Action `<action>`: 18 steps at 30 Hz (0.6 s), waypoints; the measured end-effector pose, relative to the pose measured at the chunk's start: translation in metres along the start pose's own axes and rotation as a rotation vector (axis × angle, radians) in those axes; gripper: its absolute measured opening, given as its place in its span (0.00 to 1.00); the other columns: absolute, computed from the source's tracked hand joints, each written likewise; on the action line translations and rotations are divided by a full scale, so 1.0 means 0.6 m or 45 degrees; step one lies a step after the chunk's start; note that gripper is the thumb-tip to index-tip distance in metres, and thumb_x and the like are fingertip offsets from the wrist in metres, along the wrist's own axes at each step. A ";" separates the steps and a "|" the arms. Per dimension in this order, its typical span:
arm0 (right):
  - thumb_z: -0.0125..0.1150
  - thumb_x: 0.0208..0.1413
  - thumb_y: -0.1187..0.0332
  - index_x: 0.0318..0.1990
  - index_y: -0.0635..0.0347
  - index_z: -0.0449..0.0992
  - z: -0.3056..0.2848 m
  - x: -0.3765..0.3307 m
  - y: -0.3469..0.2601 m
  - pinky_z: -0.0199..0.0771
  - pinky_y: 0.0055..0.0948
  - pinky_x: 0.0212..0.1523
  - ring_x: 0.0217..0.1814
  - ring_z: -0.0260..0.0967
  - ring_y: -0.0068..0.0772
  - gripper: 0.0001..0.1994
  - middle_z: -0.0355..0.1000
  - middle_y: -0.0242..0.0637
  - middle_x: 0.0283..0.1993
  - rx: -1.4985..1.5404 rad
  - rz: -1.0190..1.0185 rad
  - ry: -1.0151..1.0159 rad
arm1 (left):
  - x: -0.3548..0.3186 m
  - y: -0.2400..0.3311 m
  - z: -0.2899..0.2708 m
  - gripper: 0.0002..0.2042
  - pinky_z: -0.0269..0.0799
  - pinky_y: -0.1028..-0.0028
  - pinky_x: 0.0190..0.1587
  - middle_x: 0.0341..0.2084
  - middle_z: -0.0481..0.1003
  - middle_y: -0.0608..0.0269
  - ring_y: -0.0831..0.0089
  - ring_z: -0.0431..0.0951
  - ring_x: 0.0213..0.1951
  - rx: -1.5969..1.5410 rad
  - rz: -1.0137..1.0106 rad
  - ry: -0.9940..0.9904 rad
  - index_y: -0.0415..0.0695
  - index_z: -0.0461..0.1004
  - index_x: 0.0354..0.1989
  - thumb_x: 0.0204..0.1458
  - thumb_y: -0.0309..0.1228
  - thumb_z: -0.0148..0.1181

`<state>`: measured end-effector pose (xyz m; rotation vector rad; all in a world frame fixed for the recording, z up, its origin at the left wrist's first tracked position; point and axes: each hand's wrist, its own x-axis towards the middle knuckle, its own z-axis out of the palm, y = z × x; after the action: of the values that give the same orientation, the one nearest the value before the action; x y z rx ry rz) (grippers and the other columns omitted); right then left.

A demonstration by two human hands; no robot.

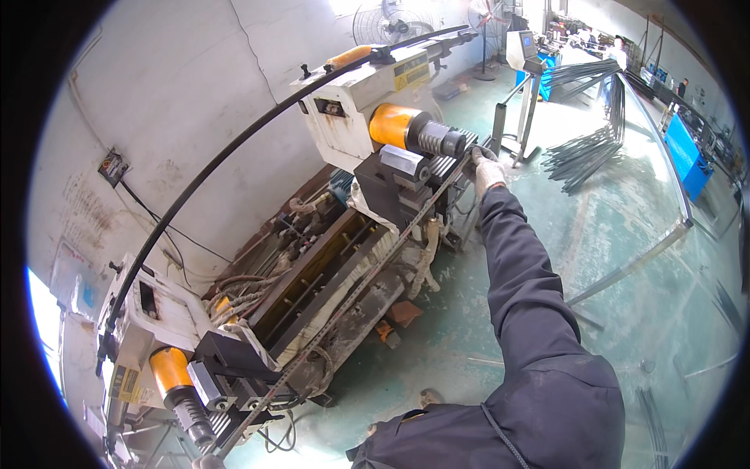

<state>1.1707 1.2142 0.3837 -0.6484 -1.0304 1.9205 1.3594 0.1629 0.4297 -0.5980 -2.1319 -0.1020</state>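
A two-headed milling machine (341,134) carried, along its front edge, a long, slim bar (366,281) that reached past both end corners. It looked light, probably smooth, and apt to flex, so near both ends seemed the surest hold. The right hand's (486,168) grip appeared closed on the far end; the left hand's (207,463), cropped, I couldn't tell.

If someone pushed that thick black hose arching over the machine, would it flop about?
Probably not much: the black hose holds a smooth arch through open air, so it seems stiff yet springy. It's unlikely to roll away, since it looks supported by the machine near both ends.
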 end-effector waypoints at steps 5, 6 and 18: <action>0.71 0.78 0.63 0.59 0.52 0.86 0.006 0.003 0.005 0.90 0.30 0.40 0.38 0.84 0.27 0.10 0.87 0.31 0.47 0.040 0.013 -0.021 | 0.034 0.038 -0.033 0.08 0.85 0.62 0.49 0.43 0.87 0.54 0.64 0.87 0.43 -0.254 -0.220 -0.187 0.37 0.89 0.50 0.70 0.29 0.70; 0.71 0.78 0.62 0.59 0.52 0.86 0.010 -0.001 0.003 0.90 0.30 0.40 0.38 0.84 0.27 0.10 0.87 0.31 0.47 0.043 -0.037 -0.037 | 0.037 0.042 -0.040 0.11 0.84 0.60 0.54 0.48 0.87 0.51 0.63 0.87 0.49 -0.282 -0.251 -0.253 0.35 0.88 0.56 0.70 0.25 0.69; 0.67 0.77 0.58 0.64 0.55 0.85 -0.118 0.229 0.115 0.88 0.46 0.55 0.55 0.84 0.41 0.17 0.85 0.41 0.57 -0.190 -0.326 -0.172 | 0.049 0.031 0.000 0.07 0.81 0.57 0.44 0.38 0.81 0.50 0.51 0.85 0.40 -0.278 -0.490 -0.301 0.40 0.86 0.42 0.56 0.19 0.73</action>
<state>1.1227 1.3400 0.2808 -0.4481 -1.2862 1.6935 1.3539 0.1903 0.4502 -0.3266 -2.4652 -0.5037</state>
